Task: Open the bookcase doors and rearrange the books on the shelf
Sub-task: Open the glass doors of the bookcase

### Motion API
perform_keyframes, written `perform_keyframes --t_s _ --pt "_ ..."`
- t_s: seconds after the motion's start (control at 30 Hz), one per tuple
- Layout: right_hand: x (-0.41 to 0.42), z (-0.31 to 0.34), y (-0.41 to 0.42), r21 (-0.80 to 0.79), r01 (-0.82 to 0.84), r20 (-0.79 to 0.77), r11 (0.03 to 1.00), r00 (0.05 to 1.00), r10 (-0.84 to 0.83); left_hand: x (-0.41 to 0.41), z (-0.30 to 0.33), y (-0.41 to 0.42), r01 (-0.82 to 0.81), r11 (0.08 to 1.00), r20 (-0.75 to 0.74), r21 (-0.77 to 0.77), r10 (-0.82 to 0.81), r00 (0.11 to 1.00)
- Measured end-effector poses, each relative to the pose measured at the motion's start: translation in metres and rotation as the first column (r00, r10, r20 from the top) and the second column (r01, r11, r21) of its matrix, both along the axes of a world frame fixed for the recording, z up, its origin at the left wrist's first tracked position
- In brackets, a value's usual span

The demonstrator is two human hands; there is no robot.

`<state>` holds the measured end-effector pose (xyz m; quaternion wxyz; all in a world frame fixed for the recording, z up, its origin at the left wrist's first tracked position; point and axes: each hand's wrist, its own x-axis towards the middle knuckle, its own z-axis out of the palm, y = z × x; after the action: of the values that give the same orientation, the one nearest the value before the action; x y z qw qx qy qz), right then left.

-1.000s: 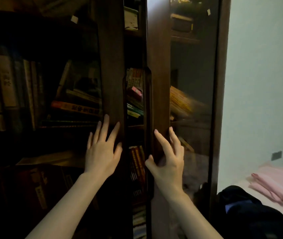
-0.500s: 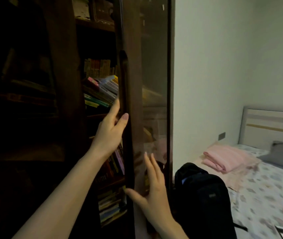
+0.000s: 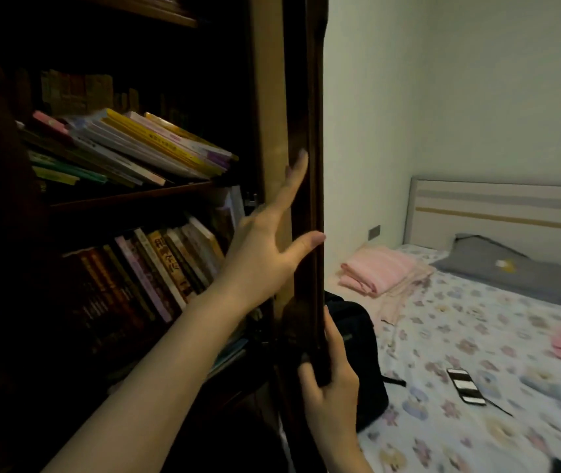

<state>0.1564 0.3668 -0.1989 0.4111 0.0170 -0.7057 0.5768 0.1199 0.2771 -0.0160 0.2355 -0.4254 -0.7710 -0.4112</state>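
Tall dark-wood glass-paned bookcase door [image 3: 315, 131], frame centre, edge-on: probably heavy, rigid, glass fragile. Left hand [image 3: 265, 247] flat, fingers straight against it; right hand [image 3: 332, 367] grips its lower edge. Take the wooden edge.

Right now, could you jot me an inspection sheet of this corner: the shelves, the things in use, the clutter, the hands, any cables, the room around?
Surface: wooden shelf, dark.
Job's things: bookcase door swung open, seen edge-on; slanted pile of books on the upper shelf; leaning row of books below.
Clutter: black backpack beside the door.
Hands: left hand flat against the door, fingers straight; right hand grips the door's edge lower down.
Cables: nothing seen.
Surroundings: bed with phone, folded pink cloth, grey pillow.
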Motion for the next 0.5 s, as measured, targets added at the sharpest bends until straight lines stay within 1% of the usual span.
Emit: perform_keyframes --t_s 0.07,0.13,0.23,0.33,0.43,0.5 --pt "0.003 -0.001 0.025 -0.017 0.087 -0.001 0.996 0.996 -0.087 -0.007 -0.013 0.029 0.054 0.998 -0.041 -0.038 -0.056 0.998" --pt "0.002 0.0 0.048 -0.021 0.115 0.02 0.993 0.993 -0.115 -0.015 -0.026 0.055 0.063 0.996 -0.1 -0.067 -0.069 0.993" --pt "-0.004 0.004 0.074 -0.026 0.153 0.056 0.988 0.987 -0.152 -0.024 -0.044 0.082 0.051 0.995 -0.127 -0.087 -0.062 0.99" --pt "-0.012 0.004 0.087 -0.014 0.196 0.079 0.981 0.978 -0.194 -0.032 -0.058 0.092 0.068 0.988 -0.127 -0.139 -0.086 0.988" --pt "-0.018 0.005 0.095 0.021 0.218 0.1 0.976 0.971 -0.219 -0.041 -0.066 0.089 0.059 0.968 -0.133 -0.245 -0.094 0.987" --pt "-0.019 0.006 0.096 0.035 0.263 0.107 0.964 0.958 -0.266 -0.047 -0.071 0.082 0.049 0.948 -0.118 -0.314 -0.09 0.989"
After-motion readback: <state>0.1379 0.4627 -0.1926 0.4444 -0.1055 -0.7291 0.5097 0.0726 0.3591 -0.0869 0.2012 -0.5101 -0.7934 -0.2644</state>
